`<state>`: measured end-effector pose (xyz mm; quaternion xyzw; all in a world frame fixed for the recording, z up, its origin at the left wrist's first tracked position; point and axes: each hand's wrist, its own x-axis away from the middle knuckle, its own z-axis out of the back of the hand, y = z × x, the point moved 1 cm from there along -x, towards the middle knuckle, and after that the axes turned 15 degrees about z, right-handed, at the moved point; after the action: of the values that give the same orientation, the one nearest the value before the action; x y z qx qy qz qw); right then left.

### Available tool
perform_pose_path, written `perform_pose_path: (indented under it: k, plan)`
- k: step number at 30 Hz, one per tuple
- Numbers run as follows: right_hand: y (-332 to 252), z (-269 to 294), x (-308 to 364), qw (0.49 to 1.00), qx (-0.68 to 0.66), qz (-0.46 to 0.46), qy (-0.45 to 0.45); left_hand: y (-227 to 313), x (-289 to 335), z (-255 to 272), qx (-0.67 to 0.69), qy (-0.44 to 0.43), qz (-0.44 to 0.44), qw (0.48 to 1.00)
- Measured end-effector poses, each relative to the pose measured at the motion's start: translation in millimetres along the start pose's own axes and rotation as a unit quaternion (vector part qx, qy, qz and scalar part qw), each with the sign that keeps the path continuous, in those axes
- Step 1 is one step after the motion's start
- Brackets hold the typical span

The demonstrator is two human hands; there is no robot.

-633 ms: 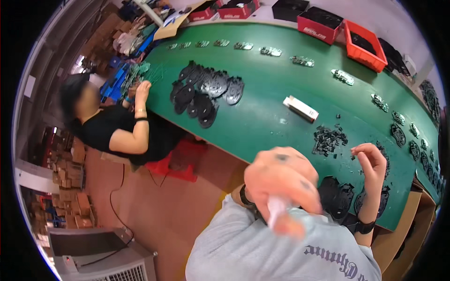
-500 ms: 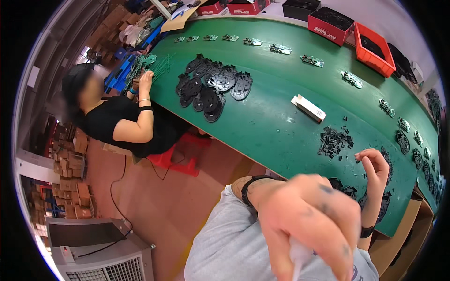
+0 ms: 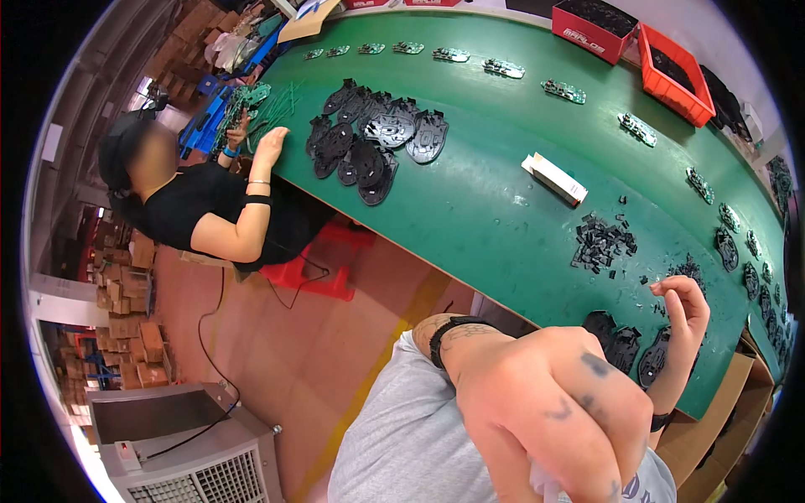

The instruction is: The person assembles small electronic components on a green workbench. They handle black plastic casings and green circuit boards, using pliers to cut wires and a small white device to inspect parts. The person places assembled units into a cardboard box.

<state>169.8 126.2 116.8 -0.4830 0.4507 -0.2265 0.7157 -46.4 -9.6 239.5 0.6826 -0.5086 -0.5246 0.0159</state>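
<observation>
My left hand [image 3: 553, 411] is close to the camera in front of my grey shirt, its fingers curled around a small white object [image 3: 547, 484] that is mostly hidden. Over the near right part of the table, my right hand [image 3: 686, 303] has its thumb and fingers drawn together; whatever they hold is too small to make out. Beside it lies a pile of small black pieces [image 3: 602, 243], with more scattered around. Black oval plastic shells [image 3: 622, 348] sit on the table between my two hands.
Green circuit boards [image 3: 563, 91] line the far side of the green table [image 3: 486, 134]. A white box [image 3: 555, 178], stacked black shells [image 3: 369, 138] and an orange bin [image 3: 675, 75] stand on it. A co-worker [image 3: 201, 201] sits at the left. A cardboard box [image 3: 713, 419] is at right.
My view has shifted slightly. My left hand has risen a little, and its white object shows less. My right hand stays over the same area. The co-worker's hands have moved apart.
</observation>
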Motion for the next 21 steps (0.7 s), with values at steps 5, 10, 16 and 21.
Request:
perform_pose_path:
  k: [5,10,16,21]
  plan:
    - [-11,15,9,1.0,0.019,0.018,0.008,15,12,41,-0.323,0.089,0.012,0.942]
    - [-10,33,24,0.998,0.007,-0.001,0.066,-16,65,198,-0.61,0.403,0.215,0.648]
    - [-20,26,7,0.998,0.019,-0.019,0.056,-32,107,272,-0.685,0.401,0.279,0.541]
    - [-17,27,10,0.999,0.037,-0.011,0.019,-4,107,273,-0.609,0.501,0.225,0.572]
